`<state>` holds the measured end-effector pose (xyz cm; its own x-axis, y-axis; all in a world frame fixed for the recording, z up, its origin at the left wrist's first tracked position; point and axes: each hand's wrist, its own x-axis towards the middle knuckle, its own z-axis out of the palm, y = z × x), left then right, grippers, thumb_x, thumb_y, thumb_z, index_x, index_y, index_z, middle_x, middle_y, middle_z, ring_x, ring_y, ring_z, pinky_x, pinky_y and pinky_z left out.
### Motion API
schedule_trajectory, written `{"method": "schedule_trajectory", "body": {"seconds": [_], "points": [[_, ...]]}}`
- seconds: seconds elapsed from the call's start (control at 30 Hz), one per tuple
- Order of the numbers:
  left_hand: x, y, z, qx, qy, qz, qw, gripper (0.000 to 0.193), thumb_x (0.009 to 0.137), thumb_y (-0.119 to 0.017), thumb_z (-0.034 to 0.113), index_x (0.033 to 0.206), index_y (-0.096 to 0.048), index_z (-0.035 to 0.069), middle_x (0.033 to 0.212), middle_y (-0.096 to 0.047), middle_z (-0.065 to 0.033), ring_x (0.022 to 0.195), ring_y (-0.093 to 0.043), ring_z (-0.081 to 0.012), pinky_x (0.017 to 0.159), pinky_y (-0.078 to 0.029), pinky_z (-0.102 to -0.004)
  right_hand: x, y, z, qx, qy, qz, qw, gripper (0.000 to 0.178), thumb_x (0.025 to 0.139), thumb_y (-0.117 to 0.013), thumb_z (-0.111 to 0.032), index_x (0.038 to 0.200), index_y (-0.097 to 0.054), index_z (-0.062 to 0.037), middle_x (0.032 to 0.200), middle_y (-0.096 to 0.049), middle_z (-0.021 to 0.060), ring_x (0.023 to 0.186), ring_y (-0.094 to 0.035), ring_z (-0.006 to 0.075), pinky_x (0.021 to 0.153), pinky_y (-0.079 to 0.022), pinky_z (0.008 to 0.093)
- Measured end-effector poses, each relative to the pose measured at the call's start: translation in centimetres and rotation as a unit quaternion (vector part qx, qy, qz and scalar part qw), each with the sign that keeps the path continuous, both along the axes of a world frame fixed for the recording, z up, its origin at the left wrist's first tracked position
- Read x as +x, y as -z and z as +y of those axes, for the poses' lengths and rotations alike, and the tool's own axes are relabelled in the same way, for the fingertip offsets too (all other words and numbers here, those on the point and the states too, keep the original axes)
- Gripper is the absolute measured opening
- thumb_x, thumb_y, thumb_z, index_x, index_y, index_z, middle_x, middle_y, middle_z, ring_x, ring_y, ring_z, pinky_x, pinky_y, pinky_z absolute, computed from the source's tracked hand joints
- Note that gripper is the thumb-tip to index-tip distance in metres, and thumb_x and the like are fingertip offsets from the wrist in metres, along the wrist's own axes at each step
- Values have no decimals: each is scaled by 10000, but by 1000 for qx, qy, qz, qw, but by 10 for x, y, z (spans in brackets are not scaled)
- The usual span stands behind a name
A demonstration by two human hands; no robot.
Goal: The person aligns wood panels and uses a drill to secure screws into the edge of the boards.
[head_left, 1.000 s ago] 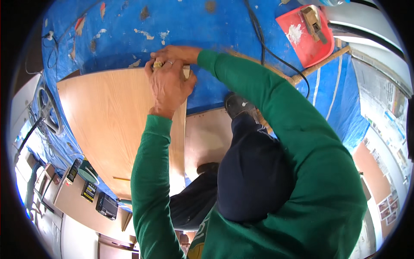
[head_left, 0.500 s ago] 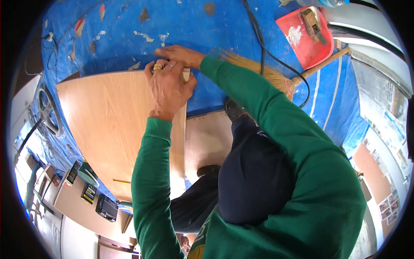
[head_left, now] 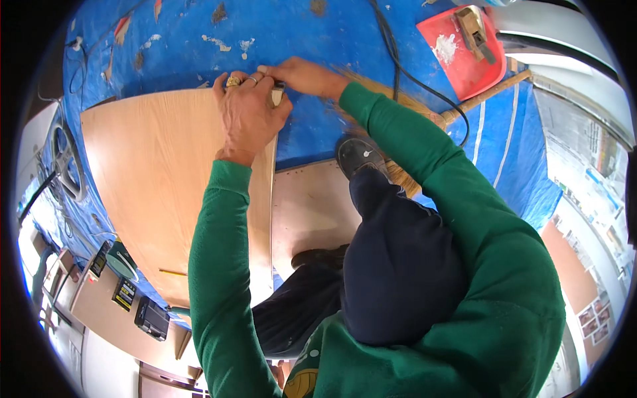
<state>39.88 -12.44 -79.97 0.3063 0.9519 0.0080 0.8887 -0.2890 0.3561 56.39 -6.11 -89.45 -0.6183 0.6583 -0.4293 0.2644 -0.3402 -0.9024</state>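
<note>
A light wood-grain panel [head_left: 166,152] stretches along my left side. My left hand [head_left: 249,116], with rings on its fingers, grips the panel's far right corner. Its fingers curl over the far edge, and its thumb lies by a pale wood end [head_left: 277,97] that shows at the corner. Just beyond that corner is my right hand [head_left: 306,75], its fingers reaching left to the left hand's fingertips. Part of the right hand's fingers is hidden, so whether it holds anything does not show.
A straw broom [head_left: 424,114] lies right of my hands, beside black cables [head_left: 391,50]. The red dustpan [head_left: 458,60] holds a wooden hand plane [head_left: 472,33]. A yellow pencil [head_left: 173,272] rests on the panel. My shoe [head_left: 360,156] stands on the blue sheet [head_left: 305,132] covering the floor.
Both hands stay at the panel's corner. My right hand has shifted right and its fingers have drawn back from across the left hand's fingertips. The view has shifted slightly.
</note>
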Motion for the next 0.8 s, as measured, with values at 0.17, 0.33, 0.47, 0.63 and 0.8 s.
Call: {"method": "schedule_trajectory", "body": {"seconds": [0.17, 0.33, 0.47, 0.63, 0.8], "points": [[-7, 2, -11, 0, -11, 47, 999, 445, 869, -807, 351, 1195, -702, 67, 1237, -708, -118, 1263, -590, -377, 1218, -277, -607, 9, -16, 2, 32, -13, 8, 999, 602, 1056, -628, -565, 1236, -789, -13, 1203, -786, 159, 1118, -699, 235, 1000, -527, 364], [-10, -16, -41, 49, -50, -15, 997, 823, 845, -853, 427, 1478, -534, 9, 1526, -536, -185, 1478, -427, -424, 1276, -197, -657, 20, -36, 1, 95, -77, -43, 992, 792, 961, -636, -743, 1261, -794, -26, 1305, -760, 173, 1283, -664, 335, 1147, -470, 439], [-44, -32, -103, 33, -52, 0, 998, 836, 865, -856, 412, 1514, -508, 15, 1571, -502, -199, 1506, -393, -453, 1261, -241, -660, 25, -42, 6, 131, -146, -78, 978, 741, 960, -662, -700, 1306, -776, -54, 1330, -745, 166, 1301, -644, 330, 1167, -449, 440], [-123, -47, -205, 24, -128, 47, 990, 654, 912, -832, 248, 1460, -561, 17, 1534, -550, -200, 1477, -451, -448, 1201, -396, -585, 12, -17, -3, 243, -97, -119, 958, 637, 986, -646, -640, 1312, -783, -111, 1354, -735, 162, 1331, -623, 369, 1172, -440, 472], [-195, -73, -336, 8, -243, 53, 969, 471, 927, -806, 199, 1332, -648, 18, 1352, -657, -195, 1303, -595, -415, 1098, -499, -507, 5, -53, 0, 183, -152, -36, 971, 436, 1059, -643, -325, 1283, -740, 36, 1178, -781, 123, 1082, -682, 194, 979, -516, 351]]}}
